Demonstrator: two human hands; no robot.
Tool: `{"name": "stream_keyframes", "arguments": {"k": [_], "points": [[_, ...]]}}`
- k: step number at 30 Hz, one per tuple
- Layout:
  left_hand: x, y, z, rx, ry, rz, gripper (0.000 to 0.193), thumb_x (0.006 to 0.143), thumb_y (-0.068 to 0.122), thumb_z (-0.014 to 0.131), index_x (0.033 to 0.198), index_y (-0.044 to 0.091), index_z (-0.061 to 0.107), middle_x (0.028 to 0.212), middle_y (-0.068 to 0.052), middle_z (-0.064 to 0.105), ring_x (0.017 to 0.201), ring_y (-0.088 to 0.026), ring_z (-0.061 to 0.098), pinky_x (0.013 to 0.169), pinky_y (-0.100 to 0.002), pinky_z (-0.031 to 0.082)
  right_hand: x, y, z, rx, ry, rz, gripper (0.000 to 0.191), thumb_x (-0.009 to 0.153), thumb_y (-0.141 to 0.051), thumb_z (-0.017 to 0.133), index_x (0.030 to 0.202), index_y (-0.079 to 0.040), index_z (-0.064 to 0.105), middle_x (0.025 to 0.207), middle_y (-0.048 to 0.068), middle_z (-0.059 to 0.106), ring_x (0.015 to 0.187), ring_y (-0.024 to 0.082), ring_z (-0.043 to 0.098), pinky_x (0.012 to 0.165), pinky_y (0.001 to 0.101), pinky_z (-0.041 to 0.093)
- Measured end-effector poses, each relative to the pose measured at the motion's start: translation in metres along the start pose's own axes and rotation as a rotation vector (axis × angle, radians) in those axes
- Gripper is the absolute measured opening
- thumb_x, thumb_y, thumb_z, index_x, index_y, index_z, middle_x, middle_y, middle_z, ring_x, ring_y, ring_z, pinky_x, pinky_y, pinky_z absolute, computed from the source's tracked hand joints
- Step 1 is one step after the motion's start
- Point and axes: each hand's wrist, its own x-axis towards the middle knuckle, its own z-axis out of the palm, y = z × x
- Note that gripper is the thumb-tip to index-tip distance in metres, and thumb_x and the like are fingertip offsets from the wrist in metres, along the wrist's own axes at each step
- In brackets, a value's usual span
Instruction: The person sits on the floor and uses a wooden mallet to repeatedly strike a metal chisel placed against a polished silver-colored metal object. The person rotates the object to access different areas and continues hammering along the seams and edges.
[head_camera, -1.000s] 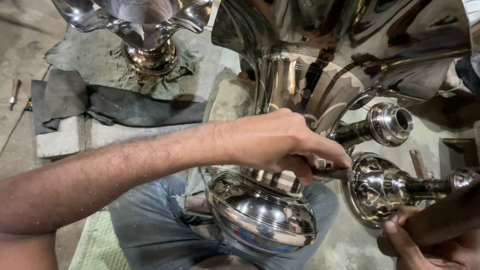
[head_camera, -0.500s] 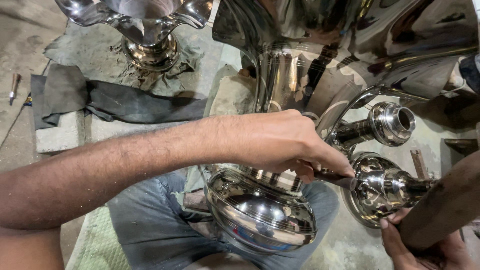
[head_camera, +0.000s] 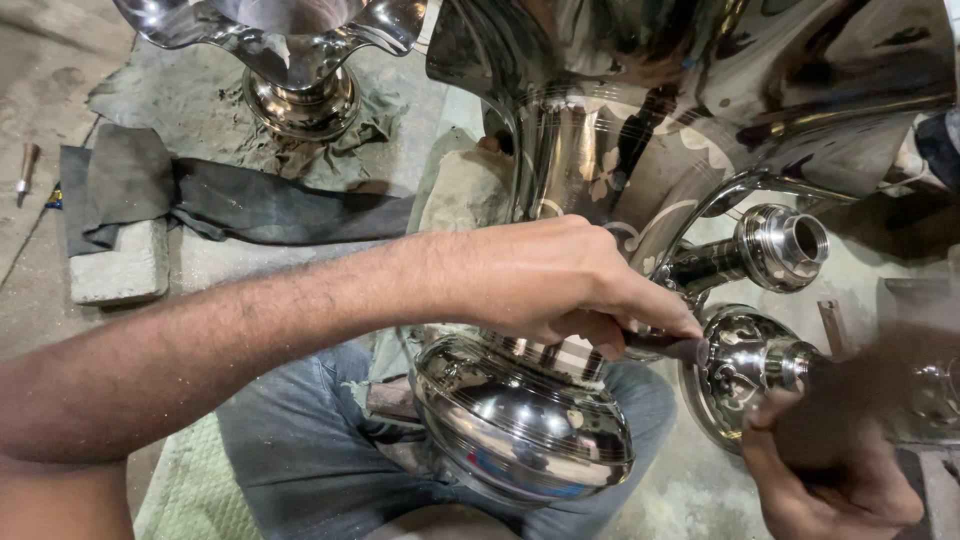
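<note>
The large polished metal vessel (head_camera: 600, 150) fills the upper right and crowds the hands; open floor (head_camera: 40, 120) lies left. The left hand (head_camera: 560, 280) is closed, pinching a thin dark tool (head_camera: 665, 346) pointing right at the ornate round fitting (head_camera: 745, 365). The right hand (head_camera: 830, 470) grips a blurred dark handle (head_camera: 880, 385).

Workshop floor around the polished metalwork

At the far left a second shiny metal stand with a wavy rim (head_camera: 290, 50) rests on a crumpled grey-green cloth (head_camera: 200, 110). Near it, a dark strip of cloth (head_camera: 270, 210) runs across the concrete floor (head_camera: 40, 60), one end draped over a pale stone block (head_camera: 120, 265). A small wooden-handled tool (head_camera: 25, 170) lies at the far left edge. A light green mat (head_camera: 180, 490) shows at the near left.
</note>
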Motion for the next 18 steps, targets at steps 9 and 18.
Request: {"name": "stream_keyframes", "arguments": {"k": [9,18], "points": [[-0.004,0.006,-0.006,0.02,-0.003,-0.037,0.056,0.088,0.016,0.077,0.142,0.016,0.058,0.107,-0.004,0.079,0.084,-0.016,0.079,0.077,-0.035,0.065,0.013,-0.005,0.001,0.052,0.008,-0.06,0.055,0.073,0.005,0.081,0.126,0.006,0.064,0.106,0.019,0.072,0.101,0.022,0.071,0.091,0.0335,0.057],[-0.017,0.011,-0.01,-0.024,0.05,-0.034,0.05,0.092,0.017,0.077,0.14,0.016,0.061,0.106,-0.005,0.08,0.088,-0.018,0.079,0.079,-0.037,0.064,0.02,-0.024,0.0,0.052,-0.001,-0.07,0.054,0.074,0.008,0.079,0.127,0.007,0.068,0.103,0.018,0.074,0.094,0.02,0.071,0.089,0.0311,0.057]]}}
